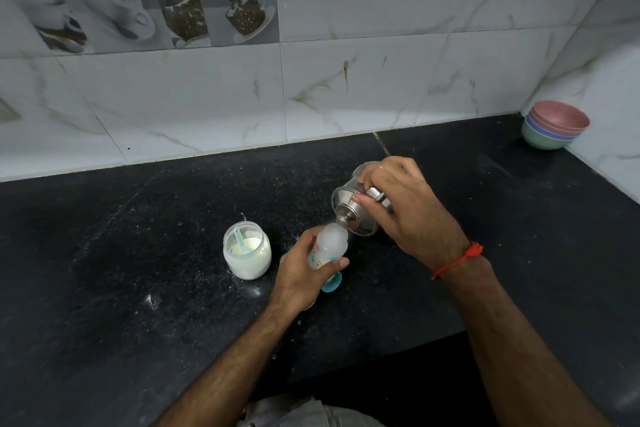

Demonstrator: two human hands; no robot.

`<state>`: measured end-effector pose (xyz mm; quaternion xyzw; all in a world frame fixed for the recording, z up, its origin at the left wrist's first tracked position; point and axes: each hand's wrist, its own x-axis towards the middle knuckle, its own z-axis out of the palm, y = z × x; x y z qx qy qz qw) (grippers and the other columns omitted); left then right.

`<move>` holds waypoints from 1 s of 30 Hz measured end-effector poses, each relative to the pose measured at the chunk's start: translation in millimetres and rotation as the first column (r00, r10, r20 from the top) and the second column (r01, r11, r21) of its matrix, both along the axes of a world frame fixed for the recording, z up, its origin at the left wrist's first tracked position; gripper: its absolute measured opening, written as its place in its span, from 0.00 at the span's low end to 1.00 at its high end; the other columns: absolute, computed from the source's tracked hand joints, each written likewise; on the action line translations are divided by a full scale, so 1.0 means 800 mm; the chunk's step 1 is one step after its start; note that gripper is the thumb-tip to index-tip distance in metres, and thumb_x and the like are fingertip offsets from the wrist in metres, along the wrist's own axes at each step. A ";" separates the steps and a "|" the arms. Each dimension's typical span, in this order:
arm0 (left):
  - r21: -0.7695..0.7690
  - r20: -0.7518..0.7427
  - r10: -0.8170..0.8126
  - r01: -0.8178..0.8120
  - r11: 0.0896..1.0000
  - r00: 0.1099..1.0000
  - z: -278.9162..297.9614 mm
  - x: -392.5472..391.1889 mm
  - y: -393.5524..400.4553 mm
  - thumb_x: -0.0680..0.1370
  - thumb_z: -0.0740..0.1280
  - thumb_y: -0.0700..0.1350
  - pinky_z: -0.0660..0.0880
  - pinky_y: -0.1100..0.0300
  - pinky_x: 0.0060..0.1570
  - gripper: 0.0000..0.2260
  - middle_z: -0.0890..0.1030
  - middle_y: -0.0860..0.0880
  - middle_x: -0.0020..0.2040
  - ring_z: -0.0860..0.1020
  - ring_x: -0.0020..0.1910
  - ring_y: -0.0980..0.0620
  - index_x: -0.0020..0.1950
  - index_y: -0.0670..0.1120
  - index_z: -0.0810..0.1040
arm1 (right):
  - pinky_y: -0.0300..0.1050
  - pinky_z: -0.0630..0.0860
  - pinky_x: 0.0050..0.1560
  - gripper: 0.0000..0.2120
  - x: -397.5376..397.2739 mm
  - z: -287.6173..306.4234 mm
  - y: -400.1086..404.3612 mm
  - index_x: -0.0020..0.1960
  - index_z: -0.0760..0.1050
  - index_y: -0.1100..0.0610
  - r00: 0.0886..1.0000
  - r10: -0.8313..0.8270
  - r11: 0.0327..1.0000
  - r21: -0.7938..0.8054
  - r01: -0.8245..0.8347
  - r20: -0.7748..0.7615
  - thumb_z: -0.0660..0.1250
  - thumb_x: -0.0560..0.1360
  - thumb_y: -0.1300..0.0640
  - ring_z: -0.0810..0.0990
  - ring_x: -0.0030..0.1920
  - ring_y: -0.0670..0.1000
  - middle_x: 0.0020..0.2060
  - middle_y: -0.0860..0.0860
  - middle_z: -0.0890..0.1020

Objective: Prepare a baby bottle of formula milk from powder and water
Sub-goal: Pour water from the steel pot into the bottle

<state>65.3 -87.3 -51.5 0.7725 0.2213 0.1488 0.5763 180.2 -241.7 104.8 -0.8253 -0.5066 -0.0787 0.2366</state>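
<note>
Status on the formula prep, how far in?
Done: bottle is uncapped and the powder jar stands open, scoop inside. In hand: left hand steadies the bottle while right hand tips a steel pot at its mouth. Left: closing it; the teal cap sits on the counter. Powder in the bottle: cannot tell.

I stand in a home kitchen: black speckled stone worktop, white marble-look wall tiles, printed coffee-cup picture tiles, stacked pastel plastic bowls in the corner.

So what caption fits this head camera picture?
Right hand tips a steel pot over the baby bottle held by the left hand.
</note>
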 end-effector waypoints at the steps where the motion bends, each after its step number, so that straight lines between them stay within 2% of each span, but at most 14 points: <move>1: -0.003 0.001 -0.001 0.001 1.000 1.000 0.000 0.000 -0.001 0.72 0.81 0.52 0.76 0.62 0.59 0.26 0.82 0.58 0.63 0.79 0.64 0.57 0.64 0.66 0.73 | 0.45 0.68 0.62 0.08 0.000 0.000 0.000 0.55 0.77 0.60 1.000 0.000 1.000 -0.004 0.000 0.003 0.67 0.82 0.55 0.72 0.63 0.56 0.56 0.54 0.81; 8: -0.008 0.000 -0.006 0.006 1.000 1.000 0.000 -0.001 -0.001 0.72 0.81 0.53 0.75 0.64 0.58 0.27 0.81 0.58 0.64 0.78 0.64 0.58 0.66 0.64 0.73 | 0.45 0.66 0.62 0.08 0.001 0.000 0.000 0.54 0.77 0.60 1.000 -0.008 0.999 -0.032 0.008 -0.012 0.67 0.82 0.55 0.72 0.64 0.57 0.55 0.54 0.81; 14: 0.001 0.008 -0.004 0.003 1.000 1.000 0.000 0.000 0.000 0.72 0.81 0.52 0.78 0.57 0.63 0.27 0.81 0.58 0.64 0.78 0.65 0.57 0.64 0.68 0.72 | 0.43 0.65 0.62 0.10 0.001 -0.001 0.001 0.55 0.78 0.60 1.000 -0.008 0.999 -0.043 0.007 -0.024 0.65 0.82 0.54 0.71 0.65 0.56 0.56 0.54 0.81; 21: 0.005 -0.003 0.001 -0.001 1.000 1.000 0.004 0.001 -0.001 0.71 0.81 0.52 0.74 0.70 0.54 0.26 0.81 0.61 0.61 0.79 0.62 0.61 0.59 0.73 0.72 | 0.51 0.70 0.64 0.09 0.001 0.003 0.001 0.55 0.78 0.61 0.999 0.011 0.999 -0.038 -0.012 -0.031 0.66 0.82 0.54 0.72 0.65 0.57 0.57 0.54 0.81; 26: -0.004 -0.008 0.000 0.000 1.000 1.000 0.006 0.001 0.000 0.72 0.81 0.52 0.75 0.72 0.50 0.26 0.82 0.62 0.60 0.79 0.60 0.64 0.58 0.74 0.72 | 0.54 0.72 0.64 0.10 0.000 0.003 0.004 0.56 0.78 0.60 0.999 0.028 0.999 -0.029 -0.029 -0.034 0.66 0.81 0.54 0.71 0.66 0.57 0.58 0.54 0.81; 30: 0.003 -0.002 0.001 -0.001 1.000 1.000 0.005 0.002 0.002 0.72 0.81 0.52 0.75 0.69 0.54 0.26 0.82 0.62 0.61 0.79 0.61 0.63 0.58 0.74 0.72 | 0.57 0.73 0.64 0.08 0.002 0.003 0.005 0.55 0.78 0.60 0.999 0.038 0.999 -0.025 -0.038 -0.014 0.67 0.81 0.55 0.71 0.66 0.57 0.59 0.53 0.81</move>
